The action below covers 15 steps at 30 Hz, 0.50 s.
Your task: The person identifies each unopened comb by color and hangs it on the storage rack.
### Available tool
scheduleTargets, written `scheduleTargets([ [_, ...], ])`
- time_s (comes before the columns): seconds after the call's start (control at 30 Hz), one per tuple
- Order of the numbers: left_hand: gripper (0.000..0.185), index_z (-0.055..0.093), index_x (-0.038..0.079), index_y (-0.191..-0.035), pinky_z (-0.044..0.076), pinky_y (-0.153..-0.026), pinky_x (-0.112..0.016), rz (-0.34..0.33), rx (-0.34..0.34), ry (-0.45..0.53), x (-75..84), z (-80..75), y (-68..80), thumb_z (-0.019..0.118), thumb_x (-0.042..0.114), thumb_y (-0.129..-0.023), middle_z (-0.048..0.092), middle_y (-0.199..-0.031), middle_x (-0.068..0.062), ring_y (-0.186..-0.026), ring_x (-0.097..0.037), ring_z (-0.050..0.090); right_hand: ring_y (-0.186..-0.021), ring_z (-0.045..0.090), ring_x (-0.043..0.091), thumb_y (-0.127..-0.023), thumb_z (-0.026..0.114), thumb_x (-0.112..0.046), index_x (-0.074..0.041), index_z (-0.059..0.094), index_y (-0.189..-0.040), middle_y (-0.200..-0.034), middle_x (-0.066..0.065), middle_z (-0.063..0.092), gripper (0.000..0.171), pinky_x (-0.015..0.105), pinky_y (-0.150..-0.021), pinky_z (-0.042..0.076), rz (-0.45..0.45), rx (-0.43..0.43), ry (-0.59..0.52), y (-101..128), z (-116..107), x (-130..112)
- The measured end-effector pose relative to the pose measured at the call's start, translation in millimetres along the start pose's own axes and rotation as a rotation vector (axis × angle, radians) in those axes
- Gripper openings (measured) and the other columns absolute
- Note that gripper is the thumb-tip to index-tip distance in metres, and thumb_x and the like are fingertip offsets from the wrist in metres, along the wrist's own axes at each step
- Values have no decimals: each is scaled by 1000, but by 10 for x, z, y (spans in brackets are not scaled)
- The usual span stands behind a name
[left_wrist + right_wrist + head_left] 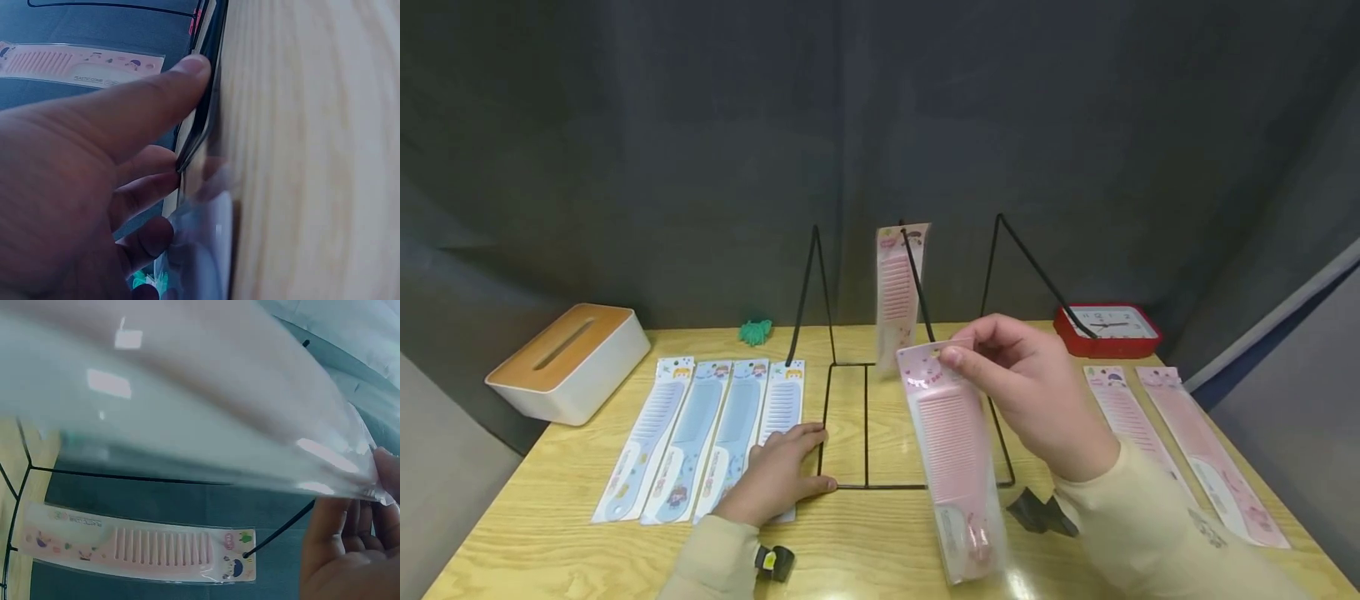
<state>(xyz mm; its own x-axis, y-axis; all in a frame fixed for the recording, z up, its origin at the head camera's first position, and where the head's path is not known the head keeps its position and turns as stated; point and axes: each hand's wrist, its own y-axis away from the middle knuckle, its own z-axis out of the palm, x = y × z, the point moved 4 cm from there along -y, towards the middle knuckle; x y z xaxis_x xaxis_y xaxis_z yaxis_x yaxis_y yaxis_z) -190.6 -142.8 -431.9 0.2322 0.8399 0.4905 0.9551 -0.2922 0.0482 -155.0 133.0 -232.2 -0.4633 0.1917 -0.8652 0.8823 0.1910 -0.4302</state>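
My right hand (1037, 392) pinches the top of a pink comb in clear packaging (958, 442) between thumb and fingers. This comb hangs down in front of a black wire rack (866, 425), its card's hole close to the middle prong's tip. Another packaged pink comb (897, 287) hangs farther back on that prong; it shows too in the right wrist view (144, 547). My left hand (782, 471) rests at the rack's left front corner, thumb and forefinger spread against the wire. Under that hand lies a packaged blue comb (784, 404), partly covered.
More packaged blue combs (700, 412) lie in a row on the left. At right are two packaged pink combs (1131, 417). A tissue box (527, 400), a green tangled object (756, 332) and a red clock (1108, 346) stand along the back. The rack's outer prongs (1037, 271) stick up toward me.
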Motion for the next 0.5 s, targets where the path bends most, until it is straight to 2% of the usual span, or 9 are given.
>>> scheduleTargets([
  [0.3, 74, 56, 11, -144, 30, -101, -68, 0, 2, 1, -16, 2, -5, 81, 42, -82, 45, -154, -2, -131, -34, 45, -78, 57, 21, -95, 72, -19, 0, 67, -98, -93, 10, 67, 19, 26, -64, 52, 58, 38, -13, -90, 35, 117],
  [0.5, 74, 55, 10, -144, 32, -99, -65, 2, -4, 3, 4, -1, -10, 81, 41, -83, 45, -155, -2, -131, -34, 45, -79, 56, 21, -95, 73, -25, 0, 67, -101, -93, 11, 65, 26, 26, -66, 54, 113, 71, -45, -304, 48, 290],
])
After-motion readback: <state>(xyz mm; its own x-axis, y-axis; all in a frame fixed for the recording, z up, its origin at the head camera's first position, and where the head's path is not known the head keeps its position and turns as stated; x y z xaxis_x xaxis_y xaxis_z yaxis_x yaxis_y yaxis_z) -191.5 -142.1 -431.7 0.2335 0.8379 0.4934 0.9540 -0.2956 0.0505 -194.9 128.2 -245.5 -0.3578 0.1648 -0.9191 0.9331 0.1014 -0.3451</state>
